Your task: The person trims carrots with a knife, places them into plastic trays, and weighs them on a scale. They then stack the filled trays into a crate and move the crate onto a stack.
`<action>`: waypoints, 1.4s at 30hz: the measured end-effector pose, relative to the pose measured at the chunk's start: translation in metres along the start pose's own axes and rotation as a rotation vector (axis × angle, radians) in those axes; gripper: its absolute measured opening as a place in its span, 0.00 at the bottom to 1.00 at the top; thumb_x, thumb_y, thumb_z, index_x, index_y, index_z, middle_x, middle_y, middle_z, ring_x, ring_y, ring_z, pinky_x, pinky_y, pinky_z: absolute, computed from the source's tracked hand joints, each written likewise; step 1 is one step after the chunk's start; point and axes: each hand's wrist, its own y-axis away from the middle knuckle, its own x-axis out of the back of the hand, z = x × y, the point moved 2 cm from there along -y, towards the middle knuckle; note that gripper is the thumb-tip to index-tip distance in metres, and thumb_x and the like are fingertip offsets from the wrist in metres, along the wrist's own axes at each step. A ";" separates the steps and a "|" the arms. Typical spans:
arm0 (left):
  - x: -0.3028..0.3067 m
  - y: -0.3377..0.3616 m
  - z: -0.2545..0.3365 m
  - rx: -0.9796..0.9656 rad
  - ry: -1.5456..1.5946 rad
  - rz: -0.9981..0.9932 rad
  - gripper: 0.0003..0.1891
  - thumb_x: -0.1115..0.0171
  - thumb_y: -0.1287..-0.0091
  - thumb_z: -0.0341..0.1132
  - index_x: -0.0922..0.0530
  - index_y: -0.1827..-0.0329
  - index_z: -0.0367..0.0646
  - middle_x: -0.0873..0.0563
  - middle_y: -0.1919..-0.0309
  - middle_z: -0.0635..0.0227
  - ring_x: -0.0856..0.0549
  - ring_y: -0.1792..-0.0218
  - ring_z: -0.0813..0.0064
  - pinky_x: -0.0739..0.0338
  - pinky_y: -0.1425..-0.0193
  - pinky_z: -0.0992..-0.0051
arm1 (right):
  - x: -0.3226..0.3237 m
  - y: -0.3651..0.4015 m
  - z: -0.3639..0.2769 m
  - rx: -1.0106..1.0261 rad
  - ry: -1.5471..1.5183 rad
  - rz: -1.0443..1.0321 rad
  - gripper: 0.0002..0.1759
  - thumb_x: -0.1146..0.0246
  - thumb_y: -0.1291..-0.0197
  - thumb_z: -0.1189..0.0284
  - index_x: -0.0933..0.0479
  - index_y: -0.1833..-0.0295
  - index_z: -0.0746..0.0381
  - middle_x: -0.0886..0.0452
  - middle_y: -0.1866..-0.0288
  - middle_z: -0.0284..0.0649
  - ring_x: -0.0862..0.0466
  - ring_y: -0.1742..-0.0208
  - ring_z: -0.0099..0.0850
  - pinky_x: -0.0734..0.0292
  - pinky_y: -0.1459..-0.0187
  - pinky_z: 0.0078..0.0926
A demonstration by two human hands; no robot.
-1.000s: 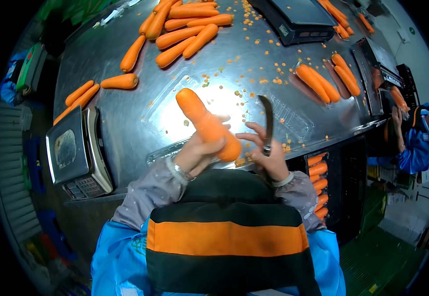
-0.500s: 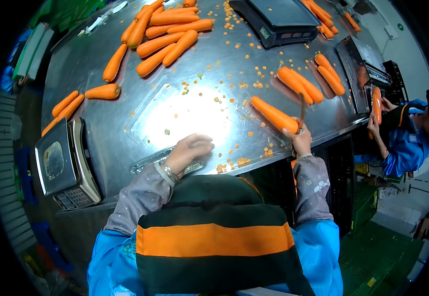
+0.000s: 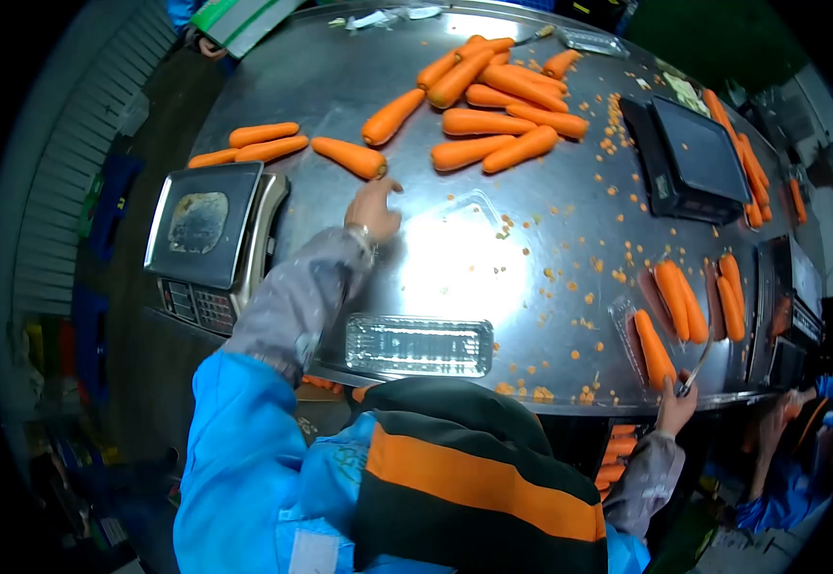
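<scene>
Head view: left hand (image 3: 375, 209), fingers apart, is reaching for a loose carrot (image 3: 349, 157); right hand (image 3: 675, 407) is gripping a knife (image 3: 696, 368), blade angled away for safety.

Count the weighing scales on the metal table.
2. A silver scale sits at the table's left edge; a black scale sits far right. A dark machine at the right edge is unclear, possibly another.

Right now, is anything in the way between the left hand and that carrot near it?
No, nothing visible. The left hand is right beside the carrot, at its thick end, with only bare table between them, if there is any gap at all. The scale stands off to the side, and the other carrots lie farther back.
</scene>
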 end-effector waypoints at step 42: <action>0.202 0.143 0.032 0.144 0.605 0.247 0.26 0.33 0.52 0.30 0.28 0.47 0.41 0.19 0.56 0.61 0.20 0.51 0.65 0.26 0.48 0.68 | -0.123 0.115 -0.207 -0.443 -1.135 -1.068 0.18 0.43 0.34 0.67 0.30 0.42 0.63 0.19 0.56 0.45 0.35 0.86 0.17 0.41 0.87 0.14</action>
